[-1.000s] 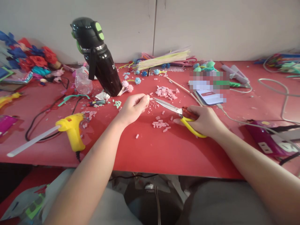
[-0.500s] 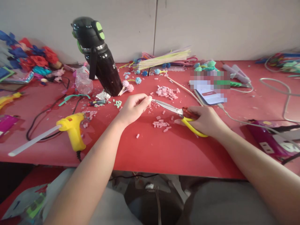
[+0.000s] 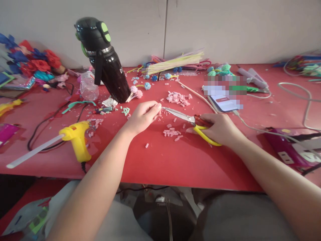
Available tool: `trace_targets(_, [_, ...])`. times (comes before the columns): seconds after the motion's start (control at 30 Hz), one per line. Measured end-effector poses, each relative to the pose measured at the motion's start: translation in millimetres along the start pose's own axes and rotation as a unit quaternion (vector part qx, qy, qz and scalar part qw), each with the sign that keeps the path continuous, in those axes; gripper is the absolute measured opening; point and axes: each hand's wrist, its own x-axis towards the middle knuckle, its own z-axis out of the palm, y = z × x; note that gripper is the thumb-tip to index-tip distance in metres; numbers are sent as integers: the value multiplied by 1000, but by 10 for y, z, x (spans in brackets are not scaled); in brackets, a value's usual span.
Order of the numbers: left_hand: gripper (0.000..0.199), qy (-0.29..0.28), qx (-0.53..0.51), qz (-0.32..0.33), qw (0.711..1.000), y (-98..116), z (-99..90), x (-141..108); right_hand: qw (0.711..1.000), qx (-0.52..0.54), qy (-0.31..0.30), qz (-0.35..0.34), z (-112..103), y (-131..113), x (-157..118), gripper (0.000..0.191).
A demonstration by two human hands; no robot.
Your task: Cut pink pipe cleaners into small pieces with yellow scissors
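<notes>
My right hand [image 3: 217, 127] grips a pair of scissors [image 3: 179, 114] with yellow and red handles; the blades look nearly closed and point left. Their tips reach the fingertips of my left hand [image 3: 146, 115], which is pinched. Whatever sits in that pinch is too small to name. Below and behind the blades lie two loose piles of short pink cut pieces, a near pile [image 3: 172, 132] and a far pile [image 3: 178, 98]. One single pink piece [image 3: 146, 145] rests nearer the table's front edge.
A yellow glue gun [image 3: 79, 139] with a white glue stick lies left. Behind it leans a black bottle [image 3: 110, 70], near pink pompom flowers [image 3: 136, 92]. Pale yellow stems [image 3: 175, 63] lie at the back. A phone [image 3: 223, 102] and cable are right, beside a purple box [image 3: 288, 147].
Both hands and the scissors stay in almost the same place. The whole view has shifted very slightly.
</notes>
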Motion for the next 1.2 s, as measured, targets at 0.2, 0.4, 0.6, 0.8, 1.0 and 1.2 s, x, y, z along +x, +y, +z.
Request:
trace_targets(0.2, [44,9,0,-1,1000,14,8,0,1000,1,-1,8,-1,41,-15,88])
trace_targets(0.4, [43,16,-3,-2,1000,4,2,7,1000,5,-7,25,-15,6,-41,83])
trace_targets(0.6, [42,18,-7,1,1000,-5,-2,19,1000,-4,-14,17,-7,36,-22,81])
trace_targets(0.8, [39,11,-24,-8,1000,8,17,14,999,-3,-18,27,-21,-8,-22,84])
trace_targets(1.0, [41,7,-17,-11,1000,26,8,13,999,7,-7,44,-22,-44,-20,89])
trace_targets(1.2, [45,13,-1,10,1000,12,-8,16,999,13,-18,28,-30,-39,-48,84])
